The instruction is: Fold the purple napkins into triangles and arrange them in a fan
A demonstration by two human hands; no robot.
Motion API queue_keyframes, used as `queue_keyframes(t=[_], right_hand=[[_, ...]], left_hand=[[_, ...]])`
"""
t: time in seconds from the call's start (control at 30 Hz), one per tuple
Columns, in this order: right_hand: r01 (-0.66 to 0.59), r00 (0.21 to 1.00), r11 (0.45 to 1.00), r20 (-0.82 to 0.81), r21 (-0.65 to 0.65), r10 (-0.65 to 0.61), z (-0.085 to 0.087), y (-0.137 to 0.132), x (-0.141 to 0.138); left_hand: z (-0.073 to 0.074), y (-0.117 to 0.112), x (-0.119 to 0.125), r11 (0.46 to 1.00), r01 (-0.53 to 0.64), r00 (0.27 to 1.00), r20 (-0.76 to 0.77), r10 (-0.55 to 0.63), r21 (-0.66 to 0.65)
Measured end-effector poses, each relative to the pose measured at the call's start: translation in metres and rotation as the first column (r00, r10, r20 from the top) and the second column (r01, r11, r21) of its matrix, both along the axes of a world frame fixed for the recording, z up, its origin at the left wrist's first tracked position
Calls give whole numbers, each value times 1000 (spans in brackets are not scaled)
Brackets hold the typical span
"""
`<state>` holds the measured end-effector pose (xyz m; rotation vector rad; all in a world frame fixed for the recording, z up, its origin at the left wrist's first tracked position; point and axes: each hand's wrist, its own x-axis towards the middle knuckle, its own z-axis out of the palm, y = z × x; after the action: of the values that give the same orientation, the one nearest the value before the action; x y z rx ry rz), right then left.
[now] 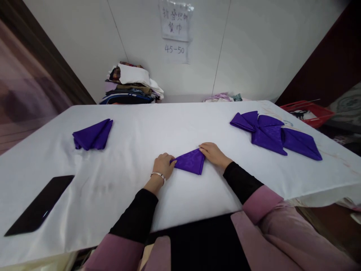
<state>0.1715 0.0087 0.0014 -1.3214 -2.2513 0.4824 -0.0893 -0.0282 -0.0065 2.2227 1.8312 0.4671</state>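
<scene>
A folded purple cloth napkin [189,162] lies on the white tablecloth [180,195] in front of me, narrow at its left tip and wider on the right. My left hand [164,165], with a bracelet at the wrist, pinches the left tip between thumb and fingers. At the upper right corner, my right hand [213,153] grips the same napkin with thumb and fingertips. The undersides of its folds are hidden.
Another folded purple napkin [93,135] sits at left, above a dark flat panel [41,205]. Several purple napkins [269,133] overlap at right. Behind the table are a stack of clothes [132,84] and a red basket [316,116]. Handwritten paper signs [176,22] hang on the wall.
</scene>
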Motion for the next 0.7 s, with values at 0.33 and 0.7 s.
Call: queue_keyframes(t=[0.33, 0.7], right_hand=[[66, 630, 657, -480, -751, -611, 11, -35, 18], [-69, 677, 643, -509, -763, -532, 13, -54, 4]], left_hand=[[6, -10, 9, 998, 59, 997, 53, -58, -23], [16, -28, 24, 976, 78, 997, 34, -73, -201]])
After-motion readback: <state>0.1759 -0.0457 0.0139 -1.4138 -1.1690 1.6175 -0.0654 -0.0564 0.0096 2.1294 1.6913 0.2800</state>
